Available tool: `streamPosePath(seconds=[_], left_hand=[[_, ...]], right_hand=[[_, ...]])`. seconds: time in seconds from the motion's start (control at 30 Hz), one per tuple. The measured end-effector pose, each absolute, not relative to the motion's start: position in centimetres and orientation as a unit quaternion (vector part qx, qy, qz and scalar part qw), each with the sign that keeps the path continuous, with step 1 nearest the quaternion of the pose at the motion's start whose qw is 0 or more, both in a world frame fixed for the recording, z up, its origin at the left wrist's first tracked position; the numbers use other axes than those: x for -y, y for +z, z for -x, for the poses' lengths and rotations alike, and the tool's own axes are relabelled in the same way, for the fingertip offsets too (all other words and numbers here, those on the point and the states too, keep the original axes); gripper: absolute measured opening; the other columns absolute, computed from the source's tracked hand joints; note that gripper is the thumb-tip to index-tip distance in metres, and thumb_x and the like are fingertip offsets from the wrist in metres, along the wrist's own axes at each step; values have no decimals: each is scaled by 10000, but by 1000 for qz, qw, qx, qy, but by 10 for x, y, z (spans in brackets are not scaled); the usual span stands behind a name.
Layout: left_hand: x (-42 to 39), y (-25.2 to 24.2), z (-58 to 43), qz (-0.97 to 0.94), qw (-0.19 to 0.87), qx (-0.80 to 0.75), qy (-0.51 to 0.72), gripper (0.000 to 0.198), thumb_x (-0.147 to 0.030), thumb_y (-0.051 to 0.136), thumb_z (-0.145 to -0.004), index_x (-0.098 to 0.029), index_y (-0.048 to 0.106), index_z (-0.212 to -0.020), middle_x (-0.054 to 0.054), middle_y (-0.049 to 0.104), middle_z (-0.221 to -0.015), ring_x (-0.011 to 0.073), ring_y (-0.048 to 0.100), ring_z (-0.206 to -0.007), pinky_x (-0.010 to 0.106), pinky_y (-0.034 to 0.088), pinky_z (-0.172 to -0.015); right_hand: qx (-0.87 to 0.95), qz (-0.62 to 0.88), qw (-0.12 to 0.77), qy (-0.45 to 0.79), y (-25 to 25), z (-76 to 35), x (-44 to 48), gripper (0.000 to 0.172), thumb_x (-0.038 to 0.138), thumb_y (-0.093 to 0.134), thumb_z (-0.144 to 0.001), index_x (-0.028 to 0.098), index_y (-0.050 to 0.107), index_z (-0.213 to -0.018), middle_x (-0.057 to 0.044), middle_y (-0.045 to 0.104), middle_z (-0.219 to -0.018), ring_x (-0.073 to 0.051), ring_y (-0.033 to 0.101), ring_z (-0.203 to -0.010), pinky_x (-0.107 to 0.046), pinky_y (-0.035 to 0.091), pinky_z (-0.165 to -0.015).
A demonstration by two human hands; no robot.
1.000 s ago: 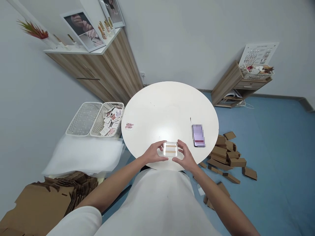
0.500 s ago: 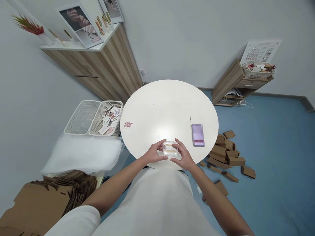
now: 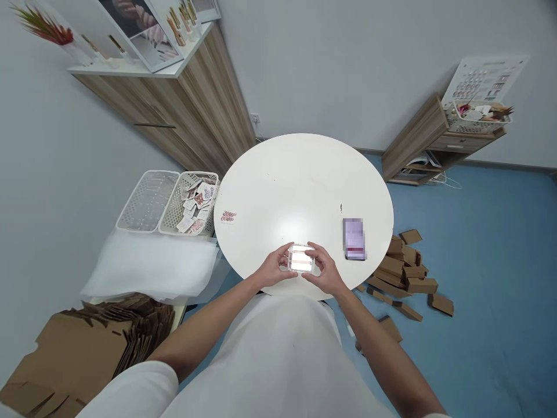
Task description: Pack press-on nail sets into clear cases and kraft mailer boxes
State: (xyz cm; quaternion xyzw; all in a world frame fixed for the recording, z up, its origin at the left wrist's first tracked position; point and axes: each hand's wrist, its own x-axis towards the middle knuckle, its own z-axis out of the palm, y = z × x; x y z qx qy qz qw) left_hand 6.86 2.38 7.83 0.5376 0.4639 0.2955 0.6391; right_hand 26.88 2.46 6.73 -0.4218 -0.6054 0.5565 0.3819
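Observation:
A small clear plastic box point(image 3: 301, 259) is held between both hands over the near edge of the round white table point(image 3: 300, 174). Glare whitens its lid, and faint tan strips show through it. My left hand point(image 3: 277, 267) grips the box's left side, thumb along the near edge and fingers at the far corner. On the right side, my right hand point(image 3: 325, 270) closes around it the same way, one finger lying over the top. To the right lies a phone point(image 3: 354, 239) with a blurred purple screen. A small sheet of reddish stickers point(image 3: 228, 217) rests at the table's left edge.
Left of the table stand two white baskets, one with clear pieces point(image 3: 148, 202), one with printed cards point(image 3: 195, 203). Below them are translucent sheets point(image 3: 150, 264) and stacked flat cardboard point(image 3: 87, 348). Small brown boxes point(image 3: 402, 267) lie on the floor at right.
The box's lid now catches bright glare that hides much of the tan strips. Both hands keep their hold with the box tilted slightly, and the camera view has shifted a little.

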Motion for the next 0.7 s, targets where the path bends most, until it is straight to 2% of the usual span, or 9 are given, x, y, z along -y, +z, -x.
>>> streamPosePath(seconds=[0.43,0.7], left_hand=[[-32,82,-69,-555,619,-465,304,784,-272,711,-644,-246,313,-1319,28,521,-936,141,555,-805,339,458,-782],[-34,83,-70,-514,655,-459,311,793,-273,737,-613,-242,345,-1302,21,514,-905,150,555,-828,341,459,-781]], right_hand=[[585,416,381,583,69,-269,-34,527,314,724,-603,263,539,-1093,-99,356,-1331,-265,432,-1174,-412,485,-855],[556,414,389,607,68,-267,-35,544,335,739,-585,253,544,-1087,-107,344,-1334,-264,464,-1145,-414,479,-870]])
